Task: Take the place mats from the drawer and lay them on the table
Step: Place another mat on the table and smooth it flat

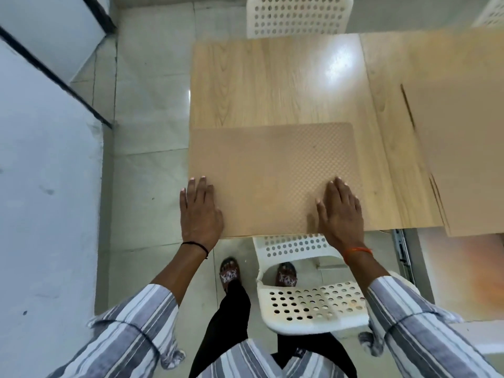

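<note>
While mat (272, 175) is pressed flat on table (272, 77) by L hand (200, 211) & R hand (341, 211), palms open, nothing gripped: laying step; next mat to be fetched.

Ahead of both hands, the far half of the table (272, 83) is bare wood, open for reach. The place mat (272, 175) lies flat on the near half; the left hand (200, 211) and right hand (341, 211) rest palm-down on its near corners, with clear mat surface between them. Right of the right hand, a blurred tan sheet (463, 132) overlaps the adjoining tabletop. Below the right hand, a white perforated chair (311, 304) stands against the table edge. Left of the left hand, open tiled floor (147, 173), then a wall (41, 214).
</note>
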A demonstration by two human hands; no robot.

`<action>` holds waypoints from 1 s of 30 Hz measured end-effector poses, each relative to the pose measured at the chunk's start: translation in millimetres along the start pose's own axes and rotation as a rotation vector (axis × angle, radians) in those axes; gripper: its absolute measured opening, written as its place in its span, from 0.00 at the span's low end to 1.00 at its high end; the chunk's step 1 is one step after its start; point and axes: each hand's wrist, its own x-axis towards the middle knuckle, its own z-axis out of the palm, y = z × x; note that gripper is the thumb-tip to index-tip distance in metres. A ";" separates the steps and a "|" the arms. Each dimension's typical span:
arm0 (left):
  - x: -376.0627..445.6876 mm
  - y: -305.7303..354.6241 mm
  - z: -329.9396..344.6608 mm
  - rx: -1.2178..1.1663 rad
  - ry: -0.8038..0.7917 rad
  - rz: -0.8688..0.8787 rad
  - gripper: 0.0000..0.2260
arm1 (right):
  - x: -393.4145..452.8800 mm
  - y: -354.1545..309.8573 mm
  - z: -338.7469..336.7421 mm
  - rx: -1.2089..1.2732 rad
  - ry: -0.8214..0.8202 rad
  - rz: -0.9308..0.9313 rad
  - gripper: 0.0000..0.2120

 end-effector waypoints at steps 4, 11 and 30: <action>14.5 51.4 -28.1 -0.337 0.037 0.172 0.17 | -2.7 -14.3 -21.4 0.109 0.118 0.019 0.20; 27.1 163.3 -62.8 -0.774 -0.131 0.322 0.08 | -25.4 16.2 -72.7 0.256 0.276 0.168 0.13; 0.5 433.6 -31.5 -1.045 -0.946 -0.043 0.08 | -21.8 258.1 -126.2 1.413 0.325 1.146 0.09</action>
